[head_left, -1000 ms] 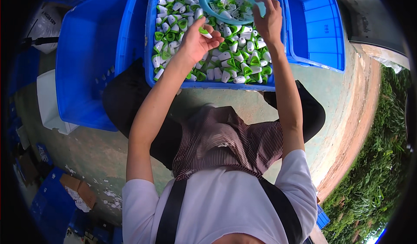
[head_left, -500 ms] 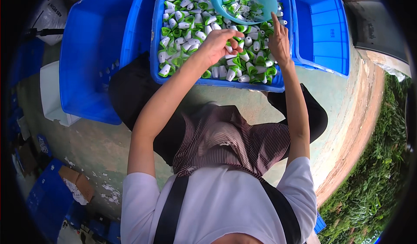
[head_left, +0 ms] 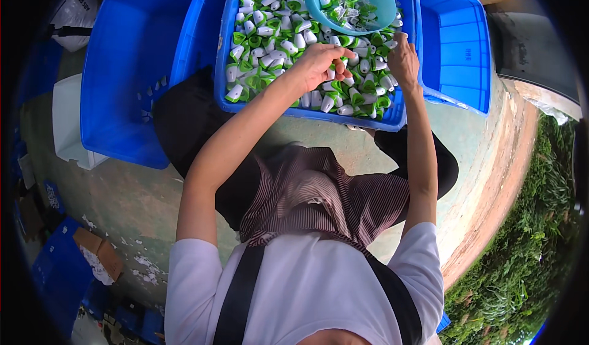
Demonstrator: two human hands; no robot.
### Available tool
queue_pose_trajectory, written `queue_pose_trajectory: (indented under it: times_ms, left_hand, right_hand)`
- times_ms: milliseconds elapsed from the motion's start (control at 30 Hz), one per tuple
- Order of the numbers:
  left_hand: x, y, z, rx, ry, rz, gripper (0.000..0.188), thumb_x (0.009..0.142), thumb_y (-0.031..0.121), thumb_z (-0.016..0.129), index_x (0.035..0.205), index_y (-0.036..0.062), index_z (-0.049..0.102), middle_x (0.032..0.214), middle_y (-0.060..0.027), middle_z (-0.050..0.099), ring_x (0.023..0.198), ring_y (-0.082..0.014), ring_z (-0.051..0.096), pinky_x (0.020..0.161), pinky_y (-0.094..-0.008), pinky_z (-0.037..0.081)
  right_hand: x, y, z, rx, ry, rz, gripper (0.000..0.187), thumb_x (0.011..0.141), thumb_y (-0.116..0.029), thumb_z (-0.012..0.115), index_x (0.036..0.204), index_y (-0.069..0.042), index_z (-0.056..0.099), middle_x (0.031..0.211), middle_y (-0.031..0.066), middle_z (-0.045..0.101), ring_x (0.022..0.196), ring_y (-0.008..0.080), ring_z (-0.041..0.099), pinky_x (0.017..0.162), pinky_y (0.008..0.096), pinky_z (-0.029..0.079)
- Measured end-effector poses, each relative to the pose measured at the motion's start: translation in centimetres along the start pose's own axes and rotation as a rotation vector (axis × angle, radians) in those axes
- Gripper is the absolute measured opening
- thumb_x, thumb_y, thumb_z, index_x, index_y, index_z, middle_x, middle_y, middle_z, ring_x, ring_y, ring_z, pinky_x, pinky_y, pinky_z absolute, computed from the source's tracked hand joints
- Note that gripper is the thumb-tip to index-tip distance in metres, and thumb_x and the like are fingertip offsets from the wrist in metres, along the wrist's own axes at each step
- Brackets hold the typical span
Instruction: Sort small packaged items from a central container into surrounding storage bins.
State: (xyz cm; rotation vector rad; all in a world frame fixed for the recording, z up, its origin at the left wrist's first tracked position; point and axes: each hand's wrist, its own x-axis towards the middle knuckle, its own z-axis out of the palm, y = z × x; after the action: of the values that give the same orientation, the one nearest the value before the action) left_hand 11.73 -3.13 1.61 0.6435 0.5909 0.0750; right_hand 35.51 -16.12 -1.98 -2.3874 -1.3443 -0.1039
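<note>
A blue crate (head_left: 226, 62) in front of me is filled with small white-and-green plastic parts (head_left: 288, 29). My left hand (head_left: 322, 64) is over the middle of the parts, its fingers curled around one white-and-green part (head_left: 331, 73). At the crate's right side my right hand (head_left: 403, 65) has its fingers bent together; what they pinch, if anything, I cannot make out. A turquoise bowl (head_left: 316, 10) rests on the parts at the back right, just beyond the right hand. Inside it are clear and green small pieces (head_left: 350, 7) and a white part.
To the left stands a large blue bin (head_left: 123, 69) with a few small pieces inside, beside a white box (head_left: 69, 121). Another blue bin (head_left: 451, 44) adjoins the crate on the right. A cardboard box (head_left: 98, 253) sits at the lower left. Greenery (head_left: 509, 240) grows at the right.
My right hand has drawn back from the bowl's rim, and its outstretched finger has bent in. The left hand has shifted slightly right, with the part still at its fingers.
</note>
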Motion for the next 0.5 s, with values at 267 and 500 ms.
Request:
queue_pose_trajectory:
  times_ms: [267,500]
  left_hand:
    - [0.6,-0.8,-0.9,0.094,-0.093,-0.01,0.029,0.095,0.025,0.054,0.108,-0.0007,0.062,0.081,-0.0032,0.059,0.064,-0.0086,0.052,0.057,-0.0222,0.041]
    - [0.3,-0.9,0.6,-0.234,-0.207,-0.062,0.047,0.089,0.052,0.057,0.108,0.0088,0.058,0.099,-0.0027,0.061,0.087,-0.0129,0.058,0.068,-0.0263,0.046]
  right_hand:
    - [0.5,-0.9,-2.3,-0.31,-0.22,-0.261,0.035,0.071,-0.018,0.069,0.104,-0.01,0.062,0.101,0.0105,0.06,0.096,0.0292,0.058,0.078,0.0416,0.047]
    - [-4.8,-12.5,-4.0,0.994,-0.108,0.242,0.034,0.079,-0.015,0.066,0.107,0.002,0.058,0.091,0.0136,0.064,0.082,0.0256,0.062,0.077,0.0351,0.048]
